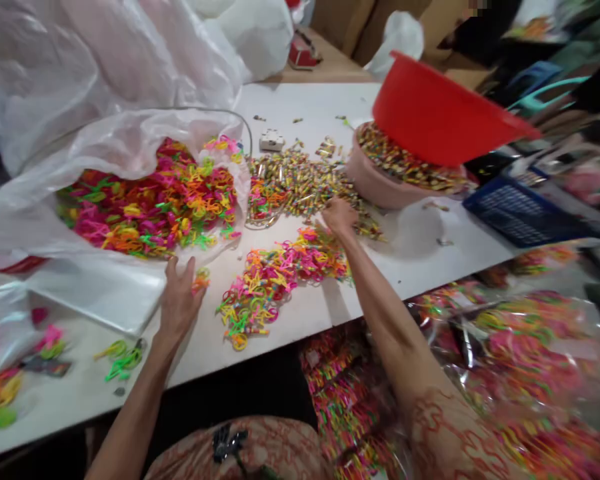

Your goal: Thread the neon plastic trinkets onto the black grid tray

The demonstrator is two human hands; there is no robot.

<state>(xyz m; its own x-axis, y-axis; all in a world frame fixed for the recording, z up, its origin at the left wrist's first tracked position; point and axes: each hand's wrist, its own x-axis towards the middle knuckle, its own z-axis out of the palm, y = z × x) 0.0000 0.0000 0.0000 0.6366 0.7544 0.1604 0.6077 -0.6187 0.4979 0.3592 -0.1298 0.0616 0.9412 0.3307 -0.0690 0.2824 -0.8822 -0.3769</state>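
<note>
My left hand [179, 298] rests on the white table [300, 307] at the mouth of a clear plastic bag [105, 200] full of neon plastic rings, with a few rings [200, 280] under its fingertips. My right hand [338, 217] reaches far forward, its fingers curled on a spread of small brown and yellow pieces [300, 183]. A loose heap of neon rings [275, 277] lies between my two hands.
A pink bowl [375, 187] filled with the small pieces stands at the right, a red basin [430, 113] tilted over it. A blue basket [520, 213] sits at the right edge. Clear bags of rings [505, 360] lie below the table. Big white bags [130, 53] fill the back left.
</note>
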